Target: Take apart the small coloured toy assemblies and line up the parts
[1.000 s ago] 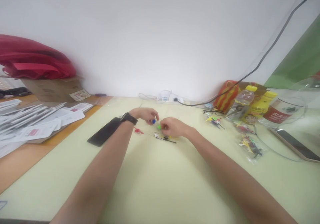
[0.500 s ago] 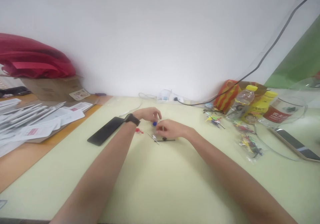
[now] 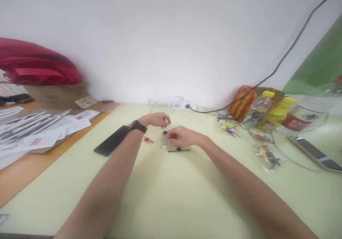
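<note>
At frame centre my left hand (image 3: 157,119) hovered loosely curled, empty, above the small blue piece (image 3: 165,133) on the tabletop (image 3: 171,196). My right hand (image 3: 181,137) lay just beside it, fingers bunched, on what I couldn't tell. Parts this tiny, I judged, wanted fingertip grips, braced wrists, and the black rod (image 3: 179,149) left undisturbed.
</note>
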`<state>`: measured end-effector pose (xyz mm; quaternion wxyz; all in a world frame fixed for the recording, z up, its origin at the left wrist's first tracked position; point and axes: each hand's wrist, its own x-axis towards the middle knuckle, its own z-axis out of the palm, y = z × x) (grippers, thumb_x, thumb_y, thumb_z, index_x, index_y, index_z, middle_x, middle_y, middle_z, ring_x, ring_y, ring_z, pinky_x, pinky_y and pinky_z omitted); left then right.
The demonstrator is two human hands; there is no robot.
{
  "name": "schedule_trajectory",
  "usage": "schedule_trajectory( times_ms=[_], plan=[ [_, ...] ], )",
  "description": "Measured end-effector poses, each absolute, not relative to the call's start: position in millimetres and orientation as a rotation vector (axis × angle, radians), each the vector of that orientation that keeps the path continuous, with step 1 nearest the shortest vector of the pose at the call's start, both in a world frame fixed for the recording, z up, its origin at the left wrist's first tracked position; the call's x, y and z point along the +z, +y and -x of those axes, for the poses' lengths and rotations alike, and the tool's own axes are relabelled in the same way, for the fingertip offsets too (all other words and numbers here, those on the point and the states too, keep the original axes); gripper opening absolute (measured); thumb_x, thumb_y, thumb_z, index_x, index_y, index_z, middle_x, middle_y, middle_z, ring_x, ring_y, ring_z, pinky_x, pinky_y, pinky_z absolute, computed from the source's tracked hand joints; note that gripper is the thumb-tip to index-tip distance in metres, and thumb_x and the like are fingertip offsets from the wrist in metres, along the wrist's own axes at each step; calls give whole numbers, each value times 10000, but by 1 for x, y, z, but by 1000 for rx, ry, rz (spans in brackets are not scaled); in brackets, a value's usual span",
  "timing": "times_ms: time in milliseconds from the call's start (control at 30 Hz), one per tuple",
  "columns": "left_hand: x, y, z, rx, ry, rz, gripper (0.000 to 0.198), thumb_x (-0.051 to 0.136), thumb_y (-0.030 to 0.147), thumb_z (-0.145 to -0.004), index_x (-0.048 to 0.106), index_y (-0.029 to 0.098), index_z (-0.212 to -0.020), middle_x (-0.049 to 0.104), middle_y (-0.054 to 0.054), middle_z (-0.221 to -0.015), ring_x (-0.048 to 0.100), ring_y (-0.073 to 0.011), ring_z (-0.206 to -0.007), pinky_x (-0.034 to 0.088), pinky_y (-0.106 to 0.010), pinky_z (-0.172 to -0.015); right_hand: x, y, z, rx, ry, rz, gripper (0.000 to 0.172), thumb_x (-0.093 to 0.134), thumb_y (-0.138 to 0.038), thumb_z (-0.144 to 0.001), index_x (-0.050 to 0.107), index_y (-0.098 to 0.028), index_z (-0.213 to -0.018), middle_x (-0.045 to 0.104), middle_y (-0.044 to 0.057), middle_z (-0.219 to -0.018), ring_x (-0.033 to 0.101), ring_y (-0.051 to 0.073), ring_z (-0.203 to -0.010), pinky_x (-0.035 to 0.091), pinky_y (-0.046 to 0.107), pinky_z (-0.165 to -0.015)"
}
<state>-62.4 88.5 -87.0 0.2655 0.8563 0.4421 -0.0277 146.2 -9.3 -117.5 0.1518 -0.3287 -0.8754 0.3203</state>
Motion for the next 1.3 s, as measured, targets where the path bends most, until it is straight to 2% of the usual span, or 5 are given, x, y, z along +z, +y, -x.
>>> schedule_trajectory(
  times_ms=[133, 433, 767, 1100, 1300],
  plan=[
    [-81, 84, 61, -64, 1192, -2312, 423, 602, 359, -835, 687, 177, -1207, 773, -99, -1077, 737, -195, -929, 541, -244, -757, -122, -10, -143, 928, -2602, 879, 170, 670, -347, -918, 709, -199, -992, 702, 25, -905, 611, 150, -731, 458, 262, -660],
    [-82, 81, 58, -144, 1205, -2255, 451, 628, 417, -823, 692, 192, -1209, 776, -102, -1086, 729, -220, -966, 538, -267, -753, -120, -8, -145, 933, -2574, 916, 72, 594, -183, -879, 643, -186, -827, 646, -11, -774, 537, 130, -660, 405, 251, -610],
    [-55, 61, 63, 146, 1088, -2044, 537, 579, 661, -899, 741, 206, -1135, 762, -116, -1160, 712, -266, -1063, 538, -338, -881, -102, 2, -172, 765, -2251, 960, 77, 576, -217, -872, 646, -190, -854, 655, 4, -759, 584, 150, -682, 450, 270, -634],
    [-40, 43, 45, 150, 919, -2151, 467, 629, 634, -893, 761, 200, -999, 750, -97, -966, 687, -224, -870, 516, -314, -757, -95, 6, -179, 638, -2163, 950, 131, 560, -261, -900, 640, -192, -821, 610, -14, -714, 505, 130, -616, 388, 265, -569],
    [-39, 44, 42, 257, 925, -2279, 374, 660, 567, -886, 753, 205, -899, 619, -34, -725, 549, -161, -648, 397, -285, -589, -93, 7, -181, 588, -2122, 978, 195, 573, -339, -937, 642, -196, -824, 642, 2, -736, 527, 141, -632, 398, 276, -589]
  ],
)
